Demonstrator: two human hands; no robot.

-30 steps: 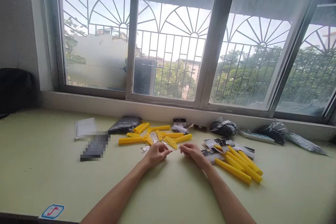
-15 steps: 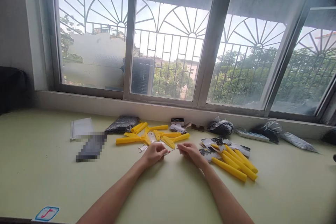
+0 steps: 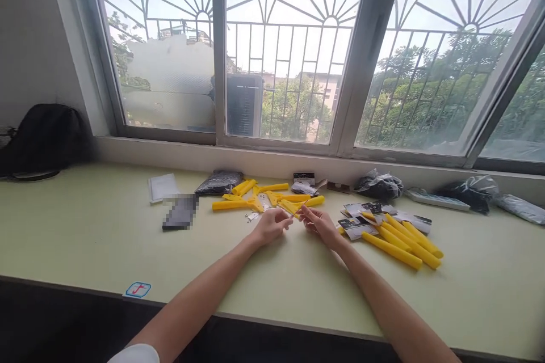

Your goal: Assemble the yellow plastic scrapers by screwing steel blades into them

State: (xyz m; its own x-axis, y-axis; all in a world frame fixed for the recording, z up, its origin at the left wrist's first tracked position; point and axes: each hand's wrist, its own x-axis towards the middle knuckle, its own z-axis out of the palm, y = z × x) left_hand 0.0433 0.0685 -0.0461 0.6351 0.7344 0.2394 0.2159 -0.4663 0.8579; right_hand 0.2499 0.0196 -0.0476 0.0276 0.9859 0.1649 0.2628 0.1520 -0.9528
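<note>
Right hand [image 3: 317, 224] has thumb and fingertips pinched on the upper end of a thin stick [image 3: 297, 210]; left hand [image 3: 273, 226] is curled at the lower end, fingertips right by it (can't tell if that's a real pinch or just contact). So the stick sits between the two hands, slanted, raised a little in front of the chest. Material too small to read; should be light, probably stiff, easy to roll or lose between fingers, maybe prone to bending if levered. Best hold: fingertip pinch near each end, not mid-length. Just beyond the grip, yellow tools [image 3: 232, 205] with flat heads lie in a loose heap; small pale parts [image 3: 253, 217] sit beyond the left hand. Right of the grip, yellow tubes [image 3: 394, 250] fan out over printed cards [image 3: 355, 229]; smooth-looking, likely a bit slippery. Farther past the grip, a black packet [image 3: 219, 182] and a plastic-wrapped dark bundle [image 3: 378, 185] line the back. Surface: pale green tabletop [image 3: 106, 255], flat, label [image 3: 138, 290] at its near edge, left of the grip. Room: sliding windows [image 3: 349, 142] behind, metal grille and trees outside, dark bag [image 3: 53, 136] far left.
</note>
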